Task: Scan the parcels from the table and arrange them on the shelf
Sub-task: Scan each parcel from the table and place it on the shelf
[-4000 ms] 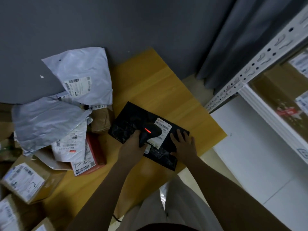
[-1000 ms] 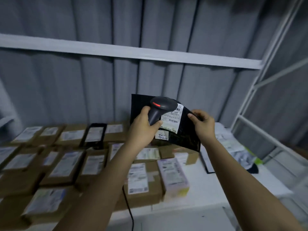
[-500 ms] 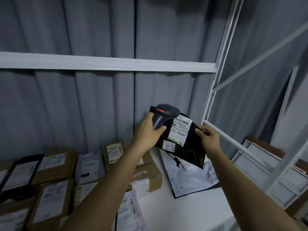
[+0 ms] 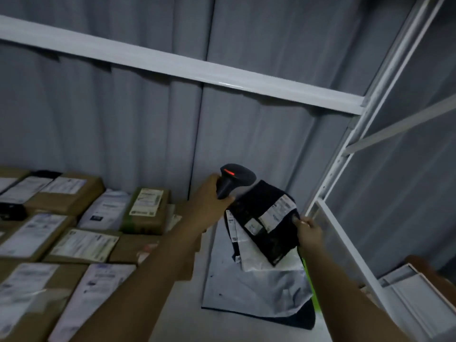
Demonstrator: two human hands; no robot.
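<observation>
On the white shelf (image 4: 246, 327), the black parcel (image 4: 265, 223) tilts over a grey mailer (image 4: 256, 287), right hand (image 4: 309, 233) pinching its right edge (the nearer hand), left hand (image 4: 209, 196) gripping the scanner (image 4: 234, 176)

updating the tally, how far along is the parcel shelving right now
Done: many labelled cardboard boxes and a white mailer already lie on the shelf. In hand: the right hand pinches a black poly mailer above white mailers on the shelf's right end; the left hand grips the scanner. Left: setting it down; the table is out of view.
</observation>
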